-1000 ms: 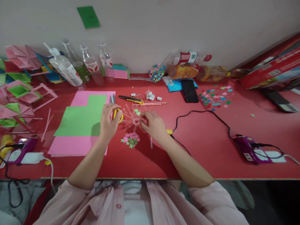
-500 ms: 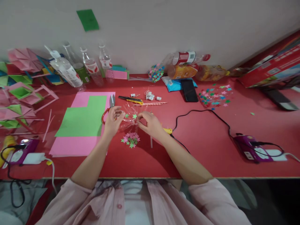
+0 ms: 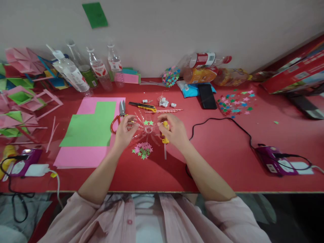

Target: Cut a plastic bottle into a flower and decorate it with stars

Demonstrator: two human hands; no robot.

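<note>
A: Where's the clear plastic piece (image 3: 149, 130)?
B: On the red surface (image 3: 220, 165), between both hands; strips splay out from its round centre – flower-like; two small green stars (image 3: 148, 123) sit side by side just past the centre, at the far side.
A: Hands?
B: Left hand (image 3: 126, 131) half open, fingers curled, thumb and forefinger parted at the left strips; can't tell if it touches them; right hand (image 3: 176, 131) also half open, thumb and forefinger well parted, on the other side of the piece; yellow glue gun (image 3: 165, 139) shows under it and in the finger gap – contact unclear; clear glue stick (image 3: 165, 152) pokes out towards the person.
A: Close by?
B: Heap of pink and green stars (image 3: 142, 151) just on the near side of the piece; scissors (image 3: 122, 108) beyond the left hand, blades pointing away, red handle beside it; yellow-handled cutter (image 3: 143, 106) and a striped stick (image 3: 172, 110) past the far strips; little white blocks (image 3: 164, 103) behind the stick.
A: Further out?
B: Green paper (image 3: 87, 130) over pink sheets (image 3: 76, 157) at left; phone (image 3: 207, 96) leaning on a blue packet (image 3: 186, 89), far right; upright bottles (image 3: 100, 71) along the wall, left.
</note>
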